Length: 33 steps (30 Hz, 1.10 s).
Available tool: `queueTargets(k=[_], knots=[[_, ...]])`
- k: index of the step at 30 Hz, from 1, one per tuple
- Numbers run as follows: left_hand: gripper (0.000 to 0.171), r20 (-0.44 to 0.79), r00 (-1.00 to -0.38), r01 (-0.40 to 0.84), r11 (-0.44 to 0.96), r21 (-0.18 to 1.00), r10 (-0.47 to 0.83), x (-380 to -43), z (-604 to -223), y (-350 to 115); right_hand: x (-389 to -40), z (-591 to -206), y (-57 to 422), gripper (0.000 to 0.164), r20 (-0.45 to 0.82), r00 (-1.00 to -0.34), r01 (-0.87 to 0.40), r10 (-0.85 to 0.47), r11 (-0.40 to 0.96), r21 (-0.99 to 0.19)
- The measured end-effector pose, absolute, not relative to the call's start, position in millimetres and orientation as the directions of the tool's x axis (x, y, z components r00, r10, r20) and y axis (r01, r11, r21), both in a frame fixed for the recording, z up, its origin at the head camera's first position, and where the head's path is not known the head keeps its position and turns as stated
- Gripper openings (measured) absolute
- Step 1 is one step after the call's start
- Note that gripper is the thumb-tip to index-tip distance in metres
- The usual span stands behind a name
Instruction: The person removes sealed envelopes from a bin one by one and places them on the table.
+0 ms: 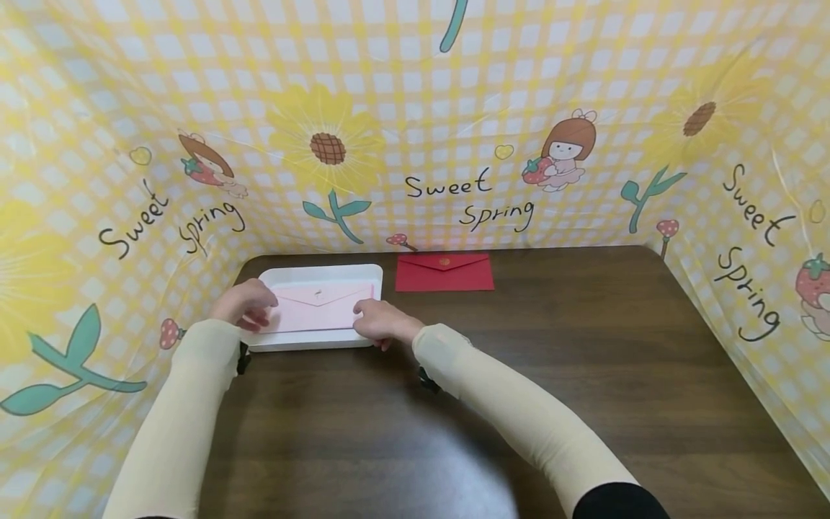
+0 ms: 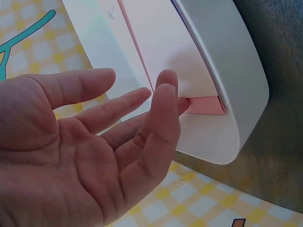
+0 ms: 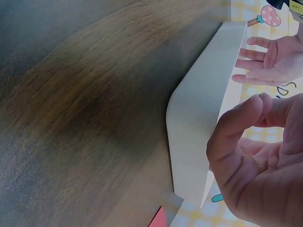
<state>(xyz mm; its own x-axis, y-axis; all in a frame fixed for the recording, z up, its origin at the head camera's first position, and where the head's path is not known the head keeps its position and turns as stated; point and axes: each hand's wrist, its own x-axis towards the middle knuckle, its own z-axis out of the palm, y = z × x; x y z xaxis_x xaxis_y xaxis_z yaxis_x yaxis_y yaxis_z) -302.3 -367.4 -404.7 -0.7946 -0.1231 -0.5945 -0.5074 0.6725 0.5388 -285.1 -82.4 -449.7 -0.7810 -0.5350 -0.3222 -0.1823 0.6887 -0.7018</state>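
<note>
A pale pink envelope lies lengthwise in a white tray at the table's far left, its flap side up. At its left end is my left hand, palm turned to the wrist camera; the fingers are loosely bent, one fingertip right at the envelope's pink edge. My right hand is over the tray's right rim, overlapping the envelope's right end. In the right wrist view its thumb and index finger meet at their tips above the rim, with nothing visible between them.
A red envelope with a round gold mark lies at the table's back edge, right of the tray. Yellow checked cloth rises behind and on both sides of the brown wooden table.
</note>
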Motion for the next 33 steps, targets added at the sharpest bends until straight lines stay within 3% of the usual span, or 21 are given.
queueTargets(k=[10, 24, 33], knots=[[0.011, -0.585, -0.802, -0.495, 0.687, 0.533, -0.124, -302.5, -405.3, -367.0, -287.7, -453.7, -85.0, 0.049, -0.328, -0.79, -0.215, -0.519, 0.734, -0.644], [0.015, -0.604, -0.791, -0.495, 0.687, 0.532, -0.102, -307.6, -407.2, -366.1, -327.8, -514.0, -103.3, 0.048, -0.336, -0.806, -0.195, -0.487, 0.755, -0.626], [0.018, -0.597, -0.797, -0.482, 0.693, 0.536, -0.092, -304.3, -402.9, -364.4, -300.1, -469.5, -89.4, 0.049, -0.304, -0.806, -0.201, -0.508, 0.717, -0.667]])
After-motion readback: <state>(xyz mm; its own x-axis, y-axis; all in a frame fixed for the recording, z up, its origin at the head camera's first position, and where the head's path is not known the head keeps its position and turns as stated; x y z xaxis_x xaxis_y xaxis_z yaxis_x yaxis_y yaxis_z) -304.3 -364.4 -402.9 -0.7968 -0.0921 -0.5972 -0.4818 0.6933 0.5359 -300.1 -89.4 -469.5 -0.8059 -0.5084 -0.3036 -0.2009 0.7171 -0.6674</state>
